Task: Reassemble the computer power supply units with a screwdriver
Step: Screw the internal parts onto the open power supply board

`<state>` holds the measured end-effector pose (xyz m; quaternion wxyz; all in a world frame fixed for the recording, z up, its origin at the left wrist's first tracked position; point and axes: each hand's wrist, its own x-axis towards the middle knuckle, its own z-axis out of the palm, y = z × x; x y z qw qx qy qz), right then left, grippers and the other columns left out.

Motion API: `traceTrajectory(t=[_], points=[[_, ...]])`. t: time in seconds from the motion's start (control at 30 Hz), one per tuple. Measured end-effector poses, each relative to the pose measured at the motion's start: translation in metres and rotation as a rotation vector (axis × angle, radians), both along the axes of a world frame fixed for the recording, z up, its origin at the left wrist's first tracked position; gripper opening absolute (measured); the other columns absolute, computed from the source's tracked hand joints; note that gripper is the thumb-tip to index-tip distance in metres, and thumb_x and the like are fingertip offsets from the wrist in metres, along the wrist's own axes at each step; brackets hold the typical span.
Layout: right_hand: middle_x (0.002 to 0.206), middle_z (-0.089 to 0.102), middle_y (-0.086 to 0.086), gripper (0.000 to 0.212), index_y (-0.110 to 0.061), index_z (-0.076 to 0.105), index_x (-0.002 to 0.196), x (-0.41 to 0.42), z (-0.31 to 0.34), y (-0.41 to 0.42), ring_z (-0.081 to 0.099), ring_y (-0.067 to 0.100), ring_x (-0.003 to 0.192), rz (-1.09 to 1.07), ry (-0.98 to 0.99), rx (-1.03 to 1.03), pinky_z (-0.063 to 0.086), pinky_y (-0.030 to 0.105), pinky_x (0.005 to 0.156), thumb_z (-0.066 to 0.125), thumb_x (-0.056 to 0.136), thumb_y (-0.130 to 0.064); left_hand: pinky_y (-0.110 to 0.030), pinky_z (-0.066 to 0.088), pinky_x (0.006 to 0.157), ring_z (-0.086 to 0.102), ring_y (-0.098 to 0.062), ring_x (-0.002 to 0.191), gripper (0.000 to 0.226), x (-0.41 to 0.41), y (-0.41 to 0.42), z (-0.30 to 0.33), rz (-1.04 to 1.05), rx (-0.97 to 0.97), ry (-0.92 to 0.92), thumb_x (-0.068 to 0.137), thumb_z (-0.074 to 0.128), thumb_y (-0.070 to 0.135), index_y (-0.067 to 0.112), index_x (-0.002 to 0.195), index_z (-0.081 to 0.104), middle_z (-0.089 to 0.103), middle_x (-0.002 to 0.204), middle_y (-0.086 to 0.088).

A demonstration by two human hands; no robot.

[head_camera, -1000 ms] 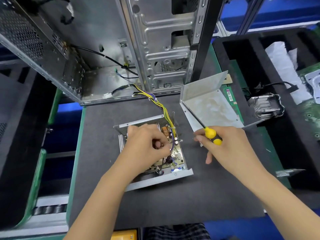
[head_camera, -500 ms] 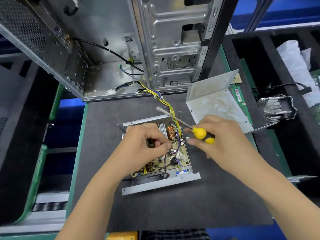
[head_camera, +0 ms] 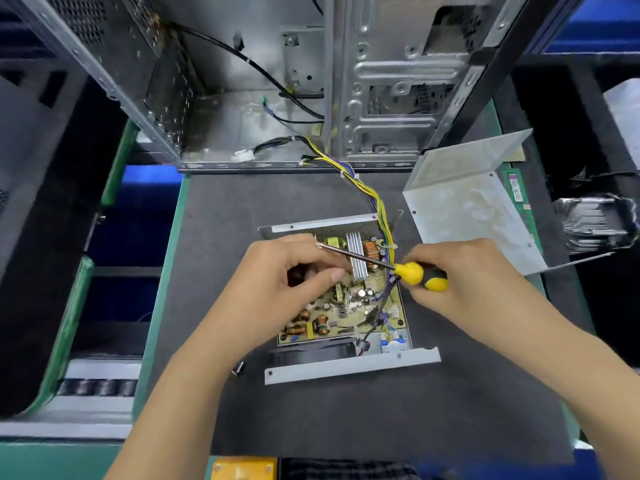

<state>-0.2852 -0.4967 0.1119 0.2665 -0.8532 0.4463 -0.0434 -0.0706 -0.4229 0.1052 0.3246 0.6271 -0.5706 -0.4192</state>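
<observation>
While the right hand (head_camera: 460, 271) grips the screwdriver (head_camera: 412, 271) and the left hand (head_camera: 294, 271) pinches something unseen, board (head_camera: 346, 306) fastening appears underway, needing tip-to-screw alignment next.

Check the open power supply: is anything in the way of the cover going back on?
Yes. Both hands, left hand and right hand, plus the screwdriver, are over the circuit board. The cover lies apart, right of the power supply.
</observation>
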Motion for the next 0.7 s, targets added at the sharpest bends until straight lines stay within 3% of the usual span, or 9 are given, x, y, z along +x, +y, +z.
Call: traceTrajectory(t=[0.17,0.3,0.37,0.53,0.63,0.7], points=[[0.051,0.05,0.001,0.016,-0.016,0.061,0.066,-0.003,-0.001,0.004,0.041,0.022,0.066,-0.048,-0.059,0.032,0.035,0.021,0.056,0.07,0.079,-0.014,-0.032,0.053,0.076,0.068,-0.013,0.081,0.012,0.001,0.008,-0.004,-0.021,0.008,0.014,0.086,0.071,0.021,0.028,0.093,0.079,0.074,0.081,0.012],[0.063,0.059,0.005,0.013,-0.013,0.068,0.069,-0.003,0.003,0.001,0.048,0.02,0.063,-0.022,-0.056,0.069,0.038,0.027,0.06,0.072,0.08,-0.02,-0.021,0.054,0.079,0.069,0.001,0.084,0.012,-0.004,0.012,-0.001,-0.121,0.066,0.09,0.082,0.069,0.034,0.029,0.09,0.078,0.074,0.084,0.022],[0.065,0.06,0.004,0.013,-0.013,0.07,0.072,-0.002,0.004,-0.001,0.052,0.021,0.064,-0.006,-0.046,0.08,0.04,0.031,0.064,0.072,0.08,-0.022,-0.018,0.053,0.079,0.068,0.003,0.084,0.01,-0.006,0.011,-0.001,-0.164,0.074,0.081,0.082,0.073,0.028,0.028,0.089,0.079,0.073,0.084,0.023],[0.048,0.049,0.002,0.019,-0.012,0.065,0.066,0.001,0.006,-0.006,0.046,0.016,0.065,0.021,0.005,0.086,0.037,0.029,0.058,0.071,0.082,-0.02,-0.02,0.054,0.073,0.068,0.004,0.077,0.012,-0.007,0.008,-0.003,-0.161,0.068,0.035,0.082,0.076,0.019,0.031,0.087,0.077,0.073,0.082,0.023],[0.045,0.044,-0.001,0.017,-0.017,0.066,0.067,0.004,0.007,-0.011,0.044,0.009,0.057,0.072,0.035,0.094,0.036,0.028,0.053,0.07,0.083,-0.023,-0.01,0.049,0.067,0.065,0.008,0.07,0.016,-0.007,0.006,-0.005,-0.175,0.032,-0.047,0.083,0.076,0.017,0.033,0.087,0.076,0.072,0.079,0.026],[0.054,0.053,-0.001,0.015,-0.018,0.067,0.071,0.004,0.008,-0.014,0.047,0.012,0.056,0.121,0.065,0.084,0.043,0.03,0.054,0.069,0.084,-0.026,-0.005,0.044,0.06,0.062,0.007,0.057,0.016,-0.007,0.005,-0.008,-0.187,0.017,-0.105,0.083,0.076,0.015,0.03,0.089,0.078,0.071,0.068,0.02]])
